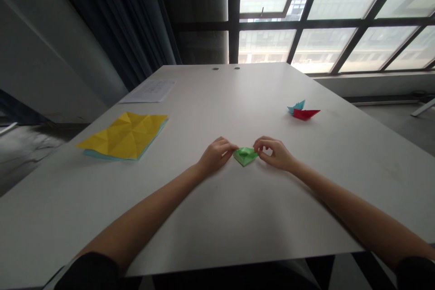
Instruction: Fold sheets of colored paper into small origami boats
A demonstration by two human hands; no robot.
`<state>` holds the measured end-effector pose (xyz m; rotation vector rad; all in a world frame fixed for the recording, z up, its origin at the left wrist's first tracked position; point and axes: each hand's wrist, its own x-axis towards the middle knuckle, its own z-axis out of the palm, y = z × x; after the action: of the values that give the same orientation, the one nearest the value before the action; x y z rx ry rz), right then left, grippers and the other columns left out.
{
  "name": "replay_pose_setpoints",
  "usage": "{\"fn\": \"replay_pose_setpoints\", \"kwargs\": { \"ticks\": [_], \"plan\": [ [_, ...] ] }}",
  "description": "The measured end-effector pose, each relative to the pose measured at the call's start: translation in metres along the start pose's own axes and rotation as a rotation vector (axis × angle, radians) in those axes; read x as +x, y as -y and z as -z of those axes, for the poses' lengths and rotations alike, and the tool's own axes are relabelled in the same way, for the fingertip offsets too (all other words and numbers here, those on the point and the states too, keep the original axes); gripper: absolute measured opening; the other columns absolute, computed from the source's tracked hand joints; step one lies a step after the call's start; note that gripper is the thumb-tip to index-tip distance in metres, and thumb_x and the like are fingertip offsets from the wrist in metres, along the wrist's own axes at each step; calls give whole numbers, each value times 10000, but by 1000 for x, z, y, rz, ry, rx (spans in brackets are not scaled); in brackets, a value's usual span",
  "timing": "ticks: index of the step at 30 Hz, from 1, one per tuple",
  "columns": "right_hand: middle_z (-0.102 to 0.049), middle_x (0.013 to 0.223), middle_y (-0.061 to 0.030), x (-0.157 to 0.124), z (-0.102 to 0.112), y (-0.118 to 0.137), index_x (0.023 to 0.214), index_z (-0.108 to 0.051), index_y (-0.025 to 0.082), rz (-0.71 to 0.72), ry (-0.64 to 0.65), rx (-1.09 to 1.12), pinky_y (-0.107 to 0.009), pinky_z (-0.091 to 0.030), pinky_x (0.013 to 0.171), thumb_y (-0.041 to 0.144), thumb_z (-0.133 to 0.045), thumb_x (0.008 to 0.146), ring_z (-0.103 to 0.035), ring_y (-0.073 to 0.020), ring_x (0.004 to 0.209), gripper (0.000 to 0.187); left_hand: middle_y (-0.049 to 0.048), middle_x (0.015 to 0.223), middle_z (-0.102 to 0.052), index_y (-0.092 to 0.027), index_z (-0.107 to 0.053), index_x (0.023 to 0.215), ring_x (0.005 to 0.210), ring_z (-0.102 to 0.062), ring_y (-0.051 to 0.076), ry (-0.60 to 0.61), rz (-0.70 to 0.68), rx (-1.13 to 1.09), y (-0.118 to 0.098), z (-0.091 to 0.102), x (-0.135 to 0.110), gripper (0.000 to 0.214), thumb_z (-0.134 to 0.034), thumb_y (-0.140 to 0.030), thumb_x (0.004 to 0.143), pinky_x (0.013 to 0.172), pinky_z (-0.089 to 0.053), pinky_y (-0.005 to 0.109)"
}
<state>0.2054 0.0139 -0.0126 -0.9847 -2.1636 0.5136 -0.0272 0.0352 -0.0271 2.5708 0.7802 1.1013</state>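
Green origami paper point(244, 157) lies toward the near edge of the counter point(217, 222), left hand point(215, 154) and right hand point(277, 154) fingers point(228, 147) clamped on opposite corners, probably steadying its folds.

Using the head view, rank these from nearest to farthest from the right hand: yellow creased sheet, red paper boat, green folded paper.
From the right hand:
1. Green folded paper: at its fingertips, on the left.
2. Red paper boat: beyond it, to the right.
3. Yellow creased sheet: on the table's left side.
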Motion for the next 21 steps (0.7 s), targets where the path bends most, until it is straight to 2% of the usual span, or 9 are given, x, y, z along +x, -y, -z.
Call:
{"fn": "replay_pose_setpoints", "kwargs": {
  "ticks": [5,9,17,21],
  "plan": [
    [-613,918,-53,3,5,10,703,-607,184,-4,60,-150,-259,-439,676,129,-509,691,-571,-140,746,113,49,791,-619,-163,-612,832,805,-523,163,42,61,94,-12,5,5,121,-510,-170,767,756,-436,301],
    [-624,900,-58,5,8,18,698,-610,188,20,95,-264,-279,-427,721,164,-518,705,-570,-163,793,95,48,797,-616,-176,-612,764,818,-522,171,103,78,170,-17,8,8,102,-513,-193,748,756,-432,300],
    [-635,836,-40,14,6,23,705,-636,192,-34,167,-309,-276,-408,741,163,-538,689,-545,-164,790,103,45,809,-620,-187,-617,740,822,-527,181,219,119,246,-25,11,15,119,-530,-267,746,742,-428,298],
    [-641,765,-31,15,0,26,696,-623,189,-74,151,-315,-275,-397,734,165,-543,689,-533,-162,769,84,46,821,-620,-189,-619,767,834,-526,199,254,152,295,-31,10,18,171,-571,-340,706,729,-427,309]
  ]
}}
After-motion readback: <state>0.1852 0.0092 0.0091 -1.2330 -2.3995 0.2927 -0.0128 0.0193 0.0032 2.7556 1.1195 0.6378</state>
